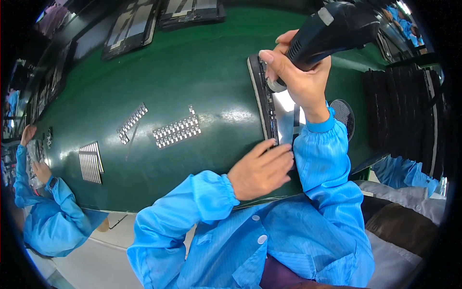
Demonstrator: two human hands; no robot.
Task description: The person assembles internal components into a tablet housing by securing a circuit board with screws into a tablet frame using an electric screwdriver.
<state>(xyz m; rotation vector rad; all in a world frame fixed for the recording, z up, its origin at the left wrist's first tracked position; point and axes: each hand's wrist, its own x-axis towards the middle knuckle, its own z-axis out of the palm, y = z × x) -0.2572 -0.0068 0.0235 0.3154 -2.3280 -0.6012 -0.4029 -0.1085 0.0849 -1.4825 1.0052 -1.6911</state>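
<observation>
Right fingers (279,60) grasped a slotted black plastic tool (332,36) above a glossy rectangular panel (285,123); left fingers (275,155), unclenched, lay at its six-o'clock end.

Shiny blue smock (308,226), gathered cuffs (321,126), white buttons (262,239), purple shirt (281,274) beneath.

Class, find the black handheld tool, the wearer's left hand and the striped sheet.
Black handheld tool (335,36), head view: its casing.
Left hand (261,173), head view: its back.
Striped sheet (90,165), head view: its middle.
</observation>
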